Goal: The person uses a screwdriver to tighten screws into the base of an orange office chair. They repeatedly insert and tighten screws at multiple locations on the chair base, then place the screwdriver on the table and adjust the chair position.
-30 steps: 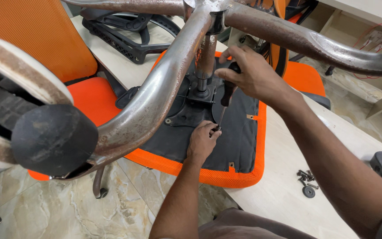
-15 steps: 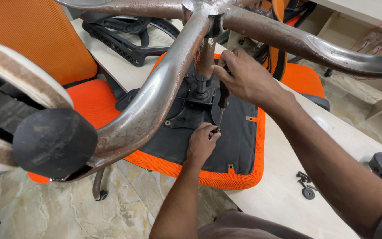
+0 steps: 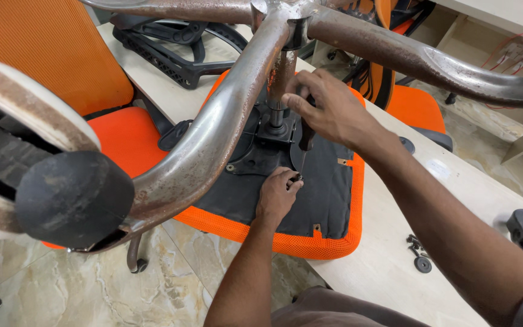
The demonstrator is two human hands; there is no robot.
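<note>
An upturned office chair lies on a table, its orange-edged seat (image 3: pixel 328 242) showing a black underside with a black metal plate (image 3: pixel 261 154). The rusty metal star base (image 3: pixel 213 139) and its caster (image 3: pixel 71 200) loom close to the camera. My right hand (image 3: pixel 328 112) grips the dark handle of a screwdriver (image 3: pixel 305 145) held upright, tip down at the plate's edge. My left hand (image 3: pixel 276 197) rests on the black underside and pinches a small screw at the screwdriver's tip.
A black plastic chair frame (image 3: pixel 177 57) lies on the light table (image 3: pixel 382 272) behind. An orange mesh backrest (image 3: pixel 49 54) stands at the left, another orange chair (image 3: pixel 416 106) at the right. Small black screws and a washer (image 3: pixel 420 257) lie near the front right edge. Marble floor below.
My right hand has shifted slightly left and stood the screwdriver upright over the screw. My left hand has stayed at the screw by the plate's edge.
</note>
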